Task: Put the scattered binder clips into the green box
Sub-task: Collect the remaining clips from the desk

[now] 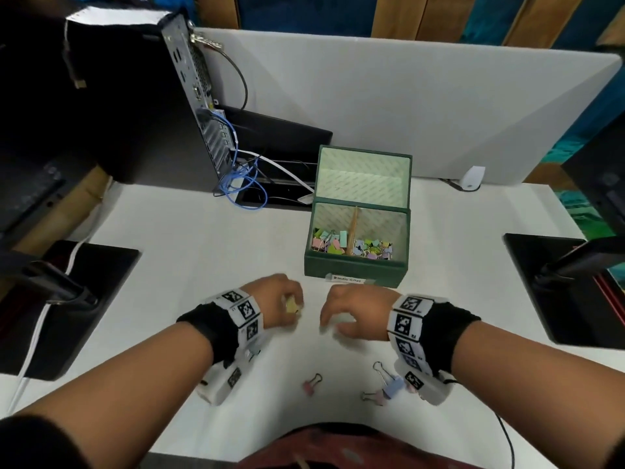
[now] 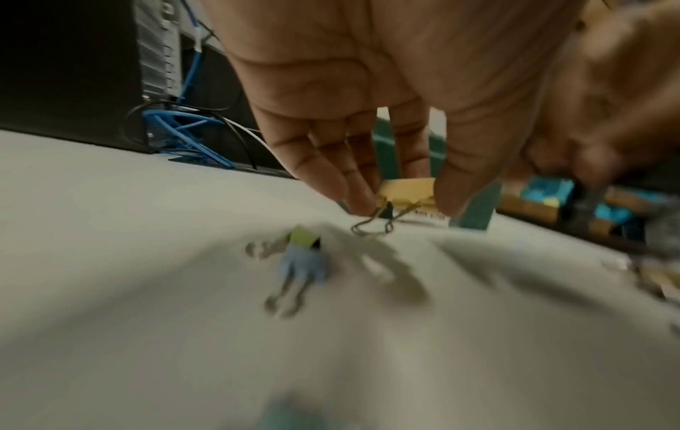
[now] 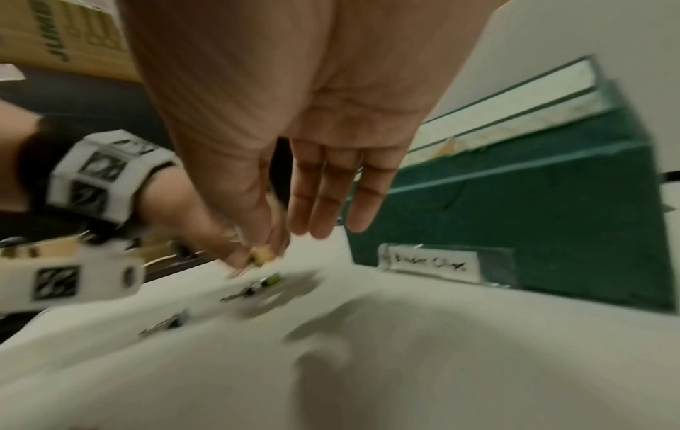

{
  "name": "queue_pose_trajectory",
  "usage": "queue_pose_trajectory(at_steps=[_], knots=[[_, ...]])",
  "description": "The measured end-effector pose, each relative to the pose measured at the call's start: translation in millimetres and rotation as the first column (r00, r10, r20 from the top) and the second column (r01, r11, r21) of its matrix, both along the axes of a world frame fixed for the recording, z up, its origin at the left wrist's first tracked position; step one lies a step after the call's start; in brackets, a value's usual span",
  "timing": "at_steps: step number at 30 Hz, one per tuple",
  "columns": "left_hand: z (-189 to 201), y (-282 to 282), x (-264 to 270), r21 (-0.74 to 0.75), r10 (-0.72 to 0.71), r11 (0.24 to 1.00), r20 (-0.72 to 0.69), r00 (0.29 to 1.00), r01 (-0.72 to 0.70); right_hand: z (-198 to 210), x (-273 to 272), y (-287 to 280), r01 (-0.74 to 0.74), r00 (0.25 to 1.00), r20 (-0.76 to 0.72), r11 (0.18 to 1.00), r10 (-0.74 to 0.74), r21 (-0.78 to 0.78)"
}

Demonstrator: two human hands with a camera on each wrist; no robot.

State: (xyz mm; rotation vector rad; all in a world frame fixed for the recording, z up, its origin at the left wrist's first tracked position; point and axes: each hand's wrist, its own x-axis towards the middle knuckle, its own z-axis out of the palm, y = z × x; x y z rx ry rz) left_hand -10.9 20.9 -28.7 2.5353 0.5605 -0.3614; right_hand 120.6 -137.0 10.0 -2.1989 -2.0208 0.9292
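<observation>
The green box (image 1: 355, 265) stands open in the middle of the white desk, lid up, with several pastel binder clips (image 1: 355, 247) inside. Just in front of it my left hand (image 1: 291, 309) pinches a yellow clip (image 2: 406, 193) between thumb and fingers, a little above the desk. Below it a green clip (image 2: 305, 237) and a blue clip (image 2: 303, 266) lie on the desk. My right hand (image 1: 338, 324) hovers beside the left with relaxed fingers (image 3: 323, 215) pointing down and nothing in them. Nearer me lie a pink clip (image 1: 313, 384) and two bluish-purple clips (image 1: 387, 389).
A computer tower (image 1: 135, 106) with blue cables (image 1: 243, 187) stands at the back left. Black monitor bases (image 1: 67, 299) sit at both sides of the desk. A grey divider panel (image 1: 406, 103) runs behind the box. The box front carries a white label (image 3: 430, 263).
</observation>
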Motion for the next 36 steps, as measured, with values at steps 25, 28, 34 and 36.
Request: queue_pose_trajectory(at_steps=[25, 28, 34, 36], knots=[[40.4, 22.0, 69.6, -0.190, 0.211, 0.971, 0.374, 0.903, -0.148, -53.2, -35.3, 7.1, -0.213, 0.964, 0.127, 0.965, 0.233, -0.156], [35.4, 28.8, 48.8, -0.164, 0.235, 0.969, 0.362, 0.902, -0.187, -52.7, -21.5, 1.6, -0.110, 0.987, 0.100, 0.982, 0.127, -0.156], [9.7, 28.6, -5.3, -0.067, -0.031, 0.998, -0.113, 0.993, 0.023, -12.4, 16.8, 6.0, 0.114, 0.992, 0.038, 0.991, -0.117, 0.072], [-0.3, 25.0, -19.7, -0.047, -0.097, 0.995, -0.220, 0.971, 0.089, 7.4, 37.3, 14.1, 0.255, 0.966, -0.014, 0.946, -0.257, 0.200]])
